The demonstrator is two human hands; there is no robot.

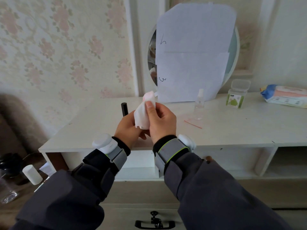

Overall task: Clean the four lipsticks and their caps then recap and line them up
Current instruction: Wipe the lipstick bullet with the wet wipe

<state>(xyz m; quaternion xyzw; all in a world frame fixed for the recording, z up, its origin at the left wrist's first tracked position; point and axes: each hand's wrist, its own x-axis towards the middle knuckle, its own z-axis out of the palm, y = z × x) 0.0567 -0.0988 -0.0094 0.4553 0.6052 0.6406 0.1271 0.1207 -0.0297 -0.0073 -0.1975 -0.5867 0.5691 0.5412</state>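
Both my hands are raised together over the white dresser top (232,130). My right hand (162,121) pinches a white wipe (142,117) stained pink at its upper end, thumb pressed on it. My left hand (127,128) curls around something under the wipe; the wipe and my fingers hide what it is. A black capped lipstick (124,109) stands upright on the dresser just behind my left hand. No other lipsticks or caps show.
A small clear spray bottle (199,105) and a clear zip bag with a red strip (193,122) lie right of my hands. Farther right are a green-labelled plastic box (236,95) and a wipes pack (285,96). A paper-covered round mirror (196,52) stands behind.
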